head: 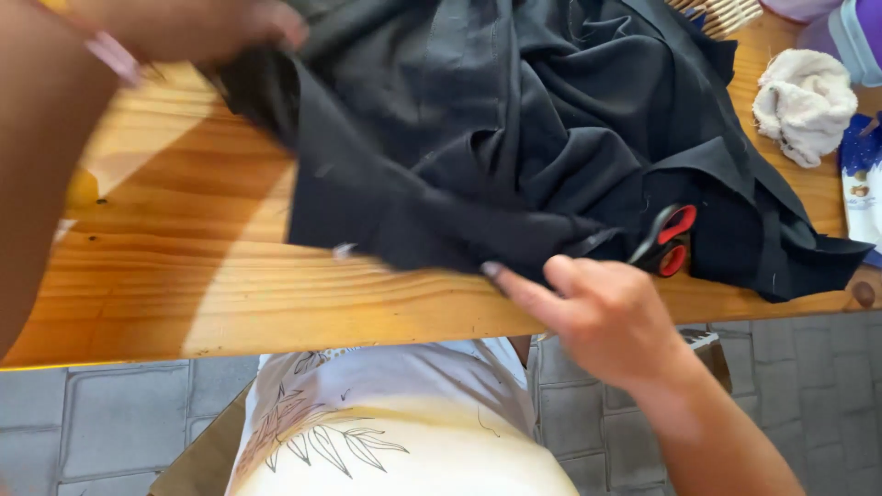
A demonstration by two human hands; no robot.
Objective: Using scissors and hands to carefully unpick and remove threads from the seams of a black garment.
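Observation:
A large crumpled piece of black fabric [496, 138] lies spread over a wooden table [184, 276]. At the top left, blurred, my left hand [202, 28] grips the fabric's upper left corner. At the table's near edge my right hand [597, 308] has its forefinger stretched out and touching the fabric's lower hem. Scissors with red and black handles [669, 241] lie on the fabric just right of my right hand, their blades hidden in the folds.
A crumpled white cloth [804, 103] sits at the table's right, with a blue and white packet [864, 184] beside it. Wooden pegs [726, 14] and a purple container [850, 32] are at the far right corner. Grey paving lies below.

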